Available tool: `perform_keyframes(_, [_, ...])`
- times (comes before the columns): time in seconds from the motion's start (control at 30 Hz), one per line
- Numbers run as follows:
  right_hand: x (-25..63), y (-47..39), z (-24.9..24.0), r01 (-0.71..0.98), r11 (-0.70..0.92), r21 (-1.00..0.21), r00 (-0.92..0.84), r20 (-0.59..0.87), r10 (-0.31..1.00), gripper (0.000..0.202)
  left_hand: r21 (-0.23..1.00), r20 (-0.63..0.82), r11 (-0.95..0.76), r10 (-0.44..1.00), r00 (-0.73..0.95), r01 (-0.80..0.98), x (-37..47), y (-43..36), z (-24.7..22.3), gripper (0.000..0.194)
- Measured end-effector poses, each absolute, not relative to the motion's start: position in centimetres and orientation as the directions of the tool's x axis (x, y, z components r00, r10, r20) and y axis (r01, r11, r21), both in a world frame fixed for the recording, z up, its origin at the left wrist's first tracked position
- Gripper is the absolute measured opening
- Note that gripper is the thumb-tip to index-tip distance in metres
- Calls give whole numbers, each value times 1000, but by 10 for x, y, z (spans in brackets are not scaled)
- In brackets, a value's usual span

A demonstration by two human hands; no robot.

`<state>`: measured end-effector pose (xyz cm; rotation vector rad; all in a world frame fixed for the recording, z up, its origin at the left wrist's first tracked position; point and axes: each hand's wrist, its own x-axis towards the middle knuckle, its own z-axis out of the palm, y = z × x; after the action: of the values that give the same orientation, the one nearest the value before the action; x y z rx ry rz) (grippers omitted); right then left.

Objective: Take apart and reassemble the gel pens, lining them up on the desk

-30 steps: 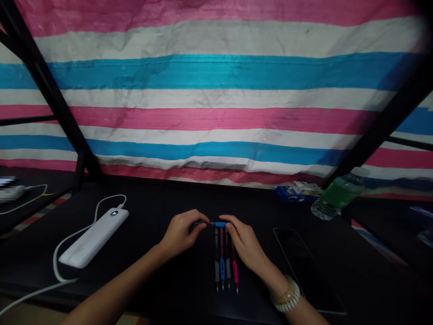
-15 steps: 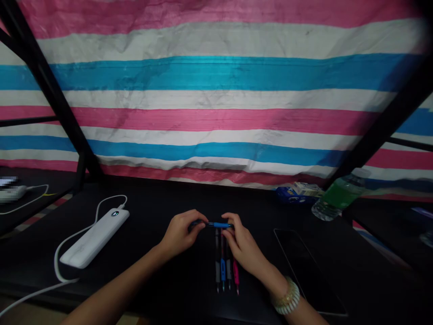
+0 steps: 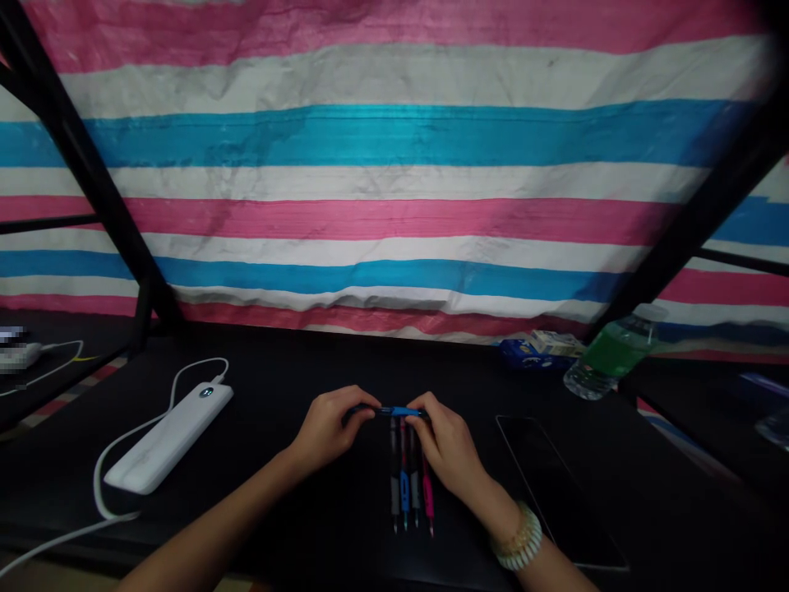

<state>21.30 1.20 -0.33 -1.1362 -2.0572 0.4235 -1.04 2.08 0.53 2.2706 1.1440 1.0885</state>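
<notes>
A blue pen [image 3: 399, 411] with dark ends is held sideways between both hands. My left hand [image 3: 333, 423] pinches its left end between thumb and fingers. At the other end, my right hand [image 3: 445, 436] grips it near the blue part. Below the held pen, several pens lie side by side on the black table, tips towards me: a grey one [image 3: 395, 493], a blue one [image 3: 405, 492], another grey one [image 3: 415, 493] and a pink one [image 3: 428, 497]. My right hand partly covers the upper part of the pink pen.
A white power bank [image 3: 169, 440] with a cable lies at the left. To the right is a dark phone-like slab [image 3: 558, 493]. A bottle with a green label [image 3: 613, 358] leans behind it, beside a blue packet [image 3: 536, 355]. Black frame bars [image 3: 102, 181] flank the striped sheet.
My right fingers have closed in more tightly on the blue pen's right end. The view has shifted slightly; the pens on the table lie as before.
</notes>
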Motion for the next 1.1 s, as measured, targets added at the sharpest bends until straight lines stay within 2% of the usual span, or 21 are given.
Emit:
perform_keyframes(0.4, [214, 12, -7, 742, 593, -313, -378, 535, 755, 34, 692, 488, -569, 822, 293, 443, -4, 19, -2, 14])
perform_keyframes(0.57, [213, 13, -8, 800, 566, -198, -406, 516, 754, 33, 740, 439, -507, 862, 255, 442, -3, 20, -3, 14])
perform_keyframes(0.67, [214, 13, -9, 814, 553, -176, -405, 510, 759, 32, 753, 428, -493, 870, 245, 435, -4, 20, -4, 14])
perform_keyframes(0.8, [214, 11, -8, 789, 562, -248, -381, 520, 764, 33, 740, 453, -530, 848, 275, 414, -6, 21, 0, 13])
perform_keyframes(0.93, [213, 9, -4, 666, 584, -464, -318, 532, 785, 30, 744, 499, -561, 827, 258, 363, -8, 21, 10, 12])
perform_keyframes(1.0, [212, 8, -2, 598, 590, -543, -312, 520, 795, 26, 815, 485, -515, 857, 175, 267, -9, 22, 13, 23])
perform_keyframes(1.1, [209, 5, 1, 535, 629, -564, -396, 491, 776, 25, 929, 369, -371, 926, 79, 3, -9, 23, 12, 45])
